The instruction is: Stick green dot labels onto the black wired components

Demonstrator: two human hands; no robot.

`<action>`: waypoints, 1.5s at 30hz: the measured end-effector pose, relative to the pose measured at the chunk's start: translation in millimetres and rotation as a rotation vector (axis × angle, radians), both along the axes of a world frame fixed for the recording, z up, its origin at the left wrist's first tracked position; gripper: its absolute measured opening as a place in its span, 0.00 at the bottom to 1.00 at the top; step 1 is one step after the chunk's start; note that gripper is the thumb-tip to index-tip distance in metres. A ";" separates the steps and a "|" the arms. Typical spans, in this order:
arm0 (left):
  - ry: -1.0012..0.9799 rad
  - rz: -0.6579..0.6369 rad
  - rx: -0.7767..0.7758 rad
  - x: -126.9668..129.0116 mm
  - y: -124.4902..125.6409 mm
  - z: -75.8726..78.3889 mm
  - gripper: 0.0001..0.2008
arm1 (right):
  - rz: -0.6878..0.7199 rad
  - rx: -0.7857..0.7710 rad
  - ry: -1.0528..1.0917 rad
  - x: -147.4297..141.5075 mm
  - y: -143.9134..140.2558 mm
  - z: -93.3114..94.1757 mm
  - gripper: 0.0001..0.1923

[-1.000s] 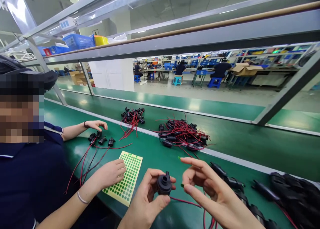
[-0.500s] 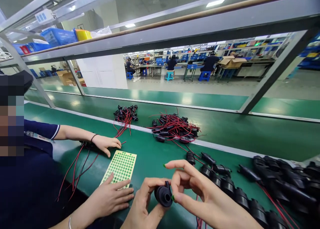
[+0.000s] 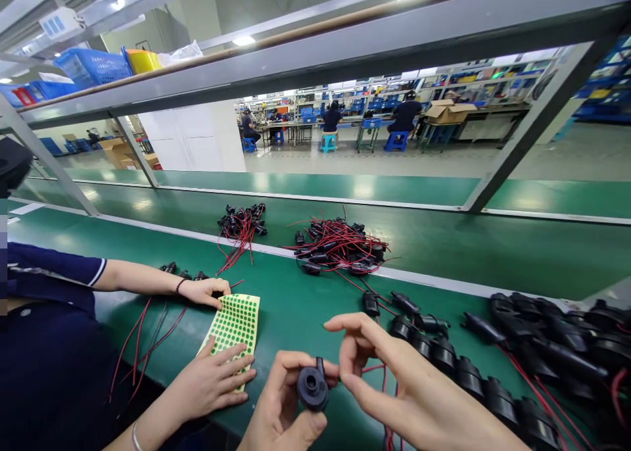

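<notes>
My left hand (image 3: pixel 280 405) grips a small round black pump (image 3: pixel 311 386) with a short nozzle, held low over the green bench. My right hand (image 3: pixel 399 385) hovers just right of it, thumb and forefinger pinched close to the pump's edge and the other fingers spread. A row of like black pumps (image 3: pixel 473 372) with red and black wires lies to my right. A sheet of green dot stickers (image 3: pixel 233 326) lies to the left, under a co-worker's two hands (image 3: pixel 207 292), (image 3: pixel 210 382).
Two tangles of black pumps with red wires (image 3: pixel 340 247), (image 3: pixel 241 226) lie by the conveyor's white line. Loose red wires (image 3: pixel 148 326) trail near the co-worker's sleeve (image 3: pixel 54 277). A metal frame (image 3: pixel 532 129) and shelf with blue bins (image 3: pixel 91 66) stand beyond. Other people sit at far benches.
The view has turned right and down. My right hand closed in on the pump; the green dot on its fingertip no longer shows. The co-worker's hands moved onto the sticker sheet.
</notes>
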State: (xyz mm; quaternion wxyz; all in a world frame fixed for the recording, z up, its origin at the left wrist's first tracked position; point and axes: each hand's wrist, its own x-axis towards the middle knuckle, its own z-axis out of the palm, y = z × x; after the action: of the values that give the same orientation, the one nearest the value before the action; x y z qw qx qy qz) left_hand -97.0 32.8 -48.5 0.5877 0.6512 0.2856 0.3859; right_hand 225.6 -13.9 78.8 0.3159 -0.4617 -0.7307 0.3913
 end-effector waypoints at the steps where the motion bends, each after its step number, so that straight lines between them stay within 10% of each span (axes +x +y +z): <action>1: -0.081 0.007 -0.048 20.4 -9.2 3.3 0.16 | -0.020 0.054 -0.033 -1.3 -1.1 -2.1 0.20; 6: -0.342 0.084 -0.188 107.9 -52.1 23.0 0.25 | -0.110 0.476 -0.157 -10.9 -5.5 -24.1 0.27; 10: -0.463 0.174 -0.231 119.7 -59.9 35.6 0.22 | -0.153 0.673 -0.211 -14.4 -2.3 -34.6 0.29; 45: -0.460 0.240 -0.231 118.6 -59.0 38.7 0.24 | -0.120 0.558 -0.022 -16.4 -2.3 -31.5 0.28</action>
State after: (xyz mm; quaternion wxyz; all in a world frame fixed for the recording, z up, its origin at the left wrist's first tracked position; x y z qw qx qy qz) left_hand 21.6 -26.2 -9.8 0.6575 0.4368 0.2621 0.5551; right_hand 209.3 -16.2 47.2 0.4454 -0.4038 -0.7847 0.1508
